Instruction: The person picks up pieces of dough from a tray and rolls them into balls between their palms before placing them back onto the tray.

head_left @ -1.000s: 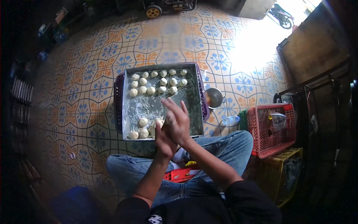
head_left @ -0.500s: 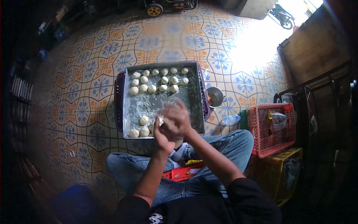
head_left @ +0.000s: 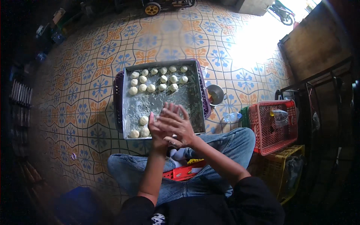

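Observation:
My left hand (head_left: 158,132) is raised over the lower middle of a square metal tray (head_left: 128,103), its fingers stretched upward, partly covered by my right hand (head_left: 174,127). The right lies across it, fingers spread, with pale residue on it. A small white bit shows near the palms; whatever lies between them is hidden. Several pale dough balls (head_left: 143,87) sit in rows across the tray's far half. A smaller group (head_left: 143,120) rests at the near left, partly behind my hands. The tray sits in a purple plastic crate (head_left: 118,101).
Right of the tray stand a steel pot (head_left: 217,93), a clear bottle (head_left: 231,117), a red crate (head_left: 258,146) and a yellow crate (head_left: 273,176). My crossed legs (head_left: 238,146) are before the tray, near a red plastic object (head_left: 176,173). A wheeled machine (head_left: 153,8) stands beyond.
My hands have shifted against each other: the right has tilted leftward across the left, with fingers more spread, and the pale lump seen earlier by my left thumb is now mostly hidden.

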`<state>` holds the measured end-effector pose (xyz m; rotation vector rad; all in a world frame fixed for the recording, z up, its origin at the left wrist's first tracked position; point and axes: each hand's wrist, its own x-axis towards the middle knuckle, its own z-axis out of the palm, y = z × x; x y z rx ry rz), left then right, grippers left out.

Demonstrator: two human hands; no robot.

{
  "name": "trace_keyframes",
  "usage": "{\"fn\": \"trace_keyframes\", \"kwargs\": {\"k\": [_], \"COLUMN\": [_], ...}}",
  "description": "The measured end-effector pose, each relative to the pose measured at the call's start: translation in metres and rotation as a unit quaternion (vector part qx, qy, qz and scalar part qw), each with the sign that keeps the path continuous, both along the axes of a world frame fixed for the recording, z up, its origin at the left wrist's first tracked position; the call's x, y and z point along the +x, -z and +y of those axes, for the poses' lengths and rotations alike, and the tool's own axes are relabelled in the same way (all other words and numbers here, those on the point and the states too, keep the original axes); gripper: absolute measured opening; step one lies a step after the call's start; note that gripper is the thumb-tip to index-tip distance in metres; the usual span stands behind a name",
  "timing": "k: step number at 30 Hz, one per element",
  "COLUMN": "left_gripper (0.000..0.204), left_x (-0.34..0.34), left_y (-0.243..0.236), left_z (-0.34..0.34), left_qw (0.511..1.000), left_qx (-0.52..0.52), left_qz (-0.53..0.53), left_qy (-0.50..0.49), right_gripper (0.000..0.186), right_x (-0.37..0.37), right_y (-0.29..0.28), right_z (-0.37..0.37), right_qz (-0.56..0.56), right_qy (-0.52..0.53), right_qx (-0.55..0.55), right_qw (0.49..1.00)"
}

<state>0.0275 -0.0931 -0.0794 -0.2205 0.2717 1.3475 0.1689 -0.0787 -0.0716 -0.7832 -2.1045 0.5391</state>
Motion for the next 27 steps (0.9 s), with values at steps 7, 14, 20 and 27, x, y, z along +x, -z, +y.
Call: {"fn": "trace_keyframes", "kwargs": {"k": [7, 14, 20, 27], "left_gripper": [0.063, 0.052, 0.025, 0.015], "left_x": [0.014, -0.007, -0.068, -0.103], "left_y": [0.026, -0.007, 0.002, 0.041], "left_z": [0.002, 0.003, -0.04, -0.112], "left_qw": [0.893, 0.584, 0.532, 0.589], "left_qx": [0.091, 0.225, 0.238, 0.091], "left_qz": [0.425, 0.768, 0.805, 0.799], "left_qy": [-0.115, -0.137, -0.109, -0.074], "right_gripper": [0.061, 0.032, 0.028, 0.046], "right_x": [-0.019, -0.023, 0.019, 0.014], "right_y": [0.008, 0.093, 0.059, -0.013], "right_z": [-0.004, -0.025, 0.038, 0.124], "right_qz": [0.53, 0.604, 0.452, 0.453], "right_qy": [0.099, 0.068, 0.165, 0.077], "right_qx": [-0.67, -0.688, -0.495, -0.201], "right_qw": [0.51, 0.396, 0.723, 0.865]}}
